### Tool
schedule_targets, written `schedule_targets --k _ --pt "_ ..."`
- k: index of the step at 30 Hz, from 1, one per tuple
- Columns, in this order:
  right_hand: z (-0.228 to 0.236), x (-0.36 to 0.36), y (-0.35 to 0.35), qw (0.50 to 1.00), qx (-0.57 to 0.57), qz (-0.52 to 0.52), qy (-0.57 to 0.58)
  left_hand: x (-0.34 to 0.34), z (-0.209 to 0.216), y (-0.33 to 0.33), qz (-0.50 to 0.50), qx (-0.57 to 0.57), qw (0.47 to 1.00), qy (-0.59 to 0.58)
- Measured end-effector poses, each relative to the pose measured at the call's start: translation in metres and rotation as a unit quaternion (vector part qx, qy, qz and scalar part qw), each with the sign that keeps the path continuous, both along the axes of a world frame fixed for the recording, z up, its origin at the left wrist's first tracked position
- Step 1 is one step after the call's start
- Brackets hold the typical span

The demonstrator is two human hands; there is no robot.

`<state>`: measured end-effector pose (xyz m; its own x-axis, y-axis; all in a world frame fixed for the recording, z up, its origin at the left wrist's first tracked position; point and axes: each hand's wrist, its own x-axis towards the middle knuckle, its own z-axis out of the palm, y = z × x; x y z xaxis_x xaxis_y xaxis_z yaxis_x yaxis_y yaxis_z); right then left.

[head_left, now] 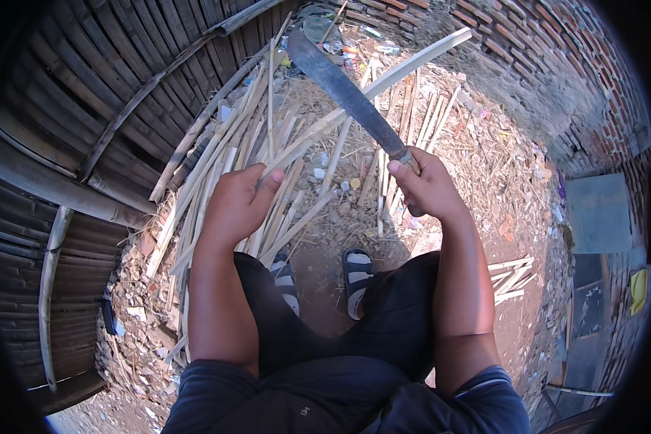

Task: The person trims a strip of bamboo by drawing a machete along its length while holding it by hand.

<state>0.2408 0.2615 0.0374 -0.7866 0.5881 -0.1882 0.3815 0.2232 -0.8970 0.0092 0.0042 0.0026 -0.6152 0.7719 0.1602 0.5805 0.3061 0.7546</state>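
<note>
Currently, the right hand point(430, 186) grips a dark, broad-bladed metal machete point(343, 92) by its handle; the left hand point(233, 201) holds 1 long, pale, straight wooden strip point(419, 64).

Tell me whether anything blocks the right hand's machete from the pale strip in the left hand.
Nothing visible does. The machete in the right hand crosses in front of the pale strip held by the left hand; whether the two touch, I cannot tell.

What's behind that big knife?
You can see a pale strip passing behind the big knife, and straw-littered ground beyond. The parts its blade covers can't be seen.
</note>
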Motion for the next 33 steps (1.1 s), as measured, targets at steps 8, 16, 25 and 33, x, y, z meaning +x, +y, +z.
schedule_targets --k 8,16,25,33 --pt "-0.002 0.005 0.009 0.996 -0.040 -0.017 0.074 0.001 0.002 0.001 -0.009 0.015 1.000 -0.016" --pt "-0.001 0.000 0.003 1.000 -0.012 0.013 0.025 0.000 -0.002 0.000 -0.003 0.019 0.999 -0.043" --pt "-0.005 -0.007 -0.009 0.991 0.120 0.066 0.010 -0.003 -0.004 -0.002 0.006 -0.002 1.000 -0.016" --pt "-0.005 0.002 0.012 0.998 -0.001 -0.024 0.051 -0.002 0.000 -0.002 -0.003 -0.002 0.999 -0.035"
